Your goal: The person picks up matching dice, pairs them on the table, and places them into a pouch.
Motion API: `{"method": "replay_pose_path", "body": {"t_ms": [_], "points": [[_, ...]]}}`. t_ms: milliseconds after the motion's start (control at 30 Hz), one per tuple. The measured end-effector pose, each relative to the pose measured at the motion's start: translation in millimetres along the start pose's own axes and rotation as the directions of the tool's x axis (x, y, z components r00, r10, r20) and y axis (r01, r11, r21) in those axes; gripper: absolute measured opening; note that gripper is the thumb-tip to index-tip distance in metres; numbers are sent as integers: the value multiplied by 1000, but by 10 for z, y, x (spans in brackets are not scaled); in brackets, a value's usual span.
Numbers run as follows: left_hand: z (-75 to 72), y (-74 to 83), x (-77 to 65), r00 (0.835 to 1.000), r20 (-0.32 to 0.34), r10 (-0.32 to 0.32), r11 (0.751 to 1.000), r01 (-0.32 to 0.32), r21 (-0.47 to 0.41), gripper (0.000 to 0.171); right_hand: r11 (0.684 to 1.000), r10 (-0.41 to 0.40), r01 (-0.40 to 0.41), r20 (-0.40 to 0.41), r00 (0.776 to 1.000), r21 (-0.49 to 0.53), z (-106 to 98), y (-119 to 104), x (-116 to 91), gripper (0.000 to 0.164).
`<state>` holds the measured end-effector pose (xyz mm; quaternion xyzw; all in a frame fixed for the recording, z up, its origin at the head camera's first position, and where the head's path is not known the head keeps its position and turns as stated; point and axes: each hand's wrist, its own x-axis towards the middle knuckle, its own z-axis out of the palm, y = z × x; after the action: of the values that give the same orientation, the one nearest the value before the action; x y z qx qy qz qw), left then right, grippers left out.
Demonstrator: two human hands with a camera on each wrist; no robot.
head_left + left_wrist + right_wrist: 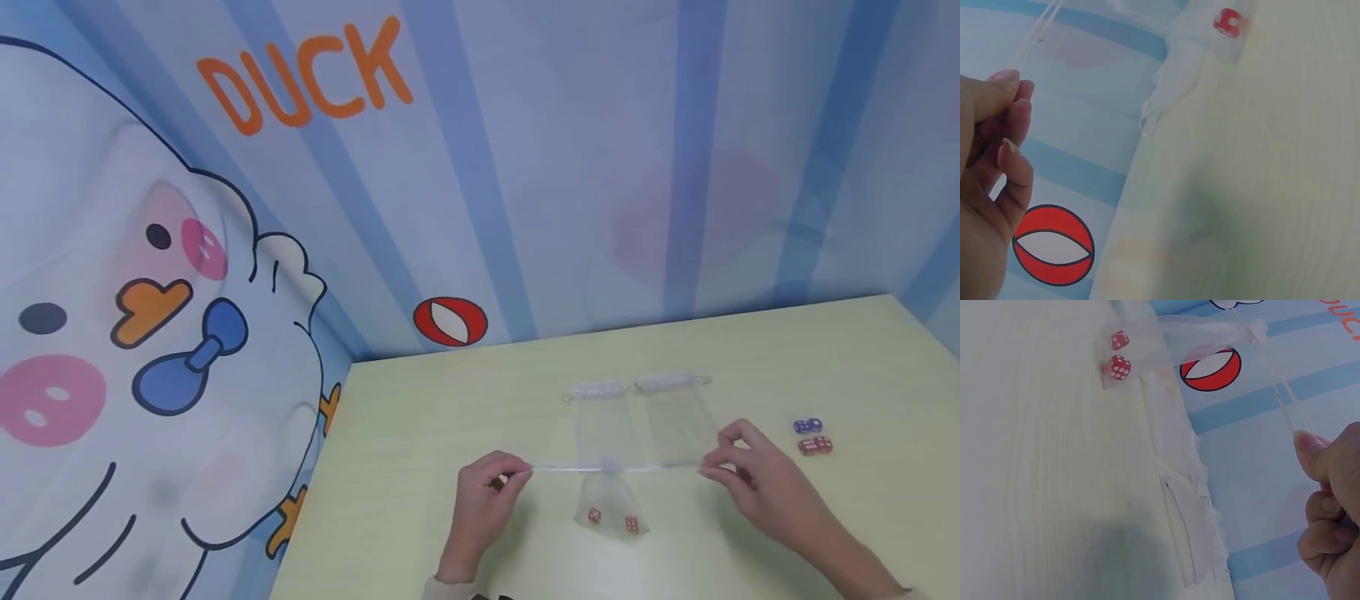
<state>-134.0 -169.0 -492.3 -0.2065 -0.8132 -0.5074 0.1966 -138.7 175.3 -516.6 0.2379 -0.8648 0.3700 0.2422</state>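
A small sheer white drawstring bag (611, 500) hangs by its cords between my hands, its neck gathered tight. Two red dice (632, 523) show through the mesh at the bottom; the right wrist view shows both dice (1120, 367) with white pips. My left hand (487, 500) pinches the cord's left end between thumb and fingertips. On the other side, my right hand (761, 487) pinches the right end. The cords (558, 469) are stretched straight and nearly level. In the left wrist view, the left hand (997, 137) holds the thin cord loop.
Behind the held bag, two flat sheer drawstring bags (602, 425) (675, 417) lie side by side on the pale table (405, 433). Blue dice (807, 426) and red dice (815, 446) sit at the right. A duck-printed cloth (570, 167) lines the back and left sides.
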Motion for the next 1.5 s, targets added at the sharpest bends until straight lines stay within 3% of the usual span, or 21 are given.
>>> {"method": "replay_pose_path", "body": {"t_ms": [167,267,367,567,667,767,900,1033,1367,1500], "points": [[1,28,-4,1000,-8,-27,1000,27,-9,10,998,5,-5,-7,1000,66,23,3,-62,37],[35,-29,-11,997,-13,-78,996,77,-43,10,991,5,-5,0,1000,130,27,-10,-56,40],[122,-149,-39,989,49,-141,984,145,-100,10,980,-3,1,12,1000,198,28,-44,-34,43],[391,-310,-116,946,264,-189,959,235,-157,7,970,-15,6,34,999,243,52,-149,40,41],[531,-347,-129,928,303,-217,952,270,-142,9,967,-20,11,33,999,254,71,-189,74,40],[659,-382,-144,901,314,-300,934,344,-95,17,964,-30,22,24,999,267,90,-209,89,41],[780,-400,-158,879,282,-385,910,413,-44,21,962,-31,24,23,999,273,101,-221,95,40],[797,-384,-134,889,213,-406,905,423,-42,16,974,-3,-5,34,999,228,87,-222,76,37],[462,-527,46,888,20,-460,887,461,-39,13,981,24,-24,0,1000,193,43,-81,-93,41],[340,-647,153,873,-57,-484,875,484,-27,13,983,48,-51,17,999,176,23,-35,-154,39]]}}
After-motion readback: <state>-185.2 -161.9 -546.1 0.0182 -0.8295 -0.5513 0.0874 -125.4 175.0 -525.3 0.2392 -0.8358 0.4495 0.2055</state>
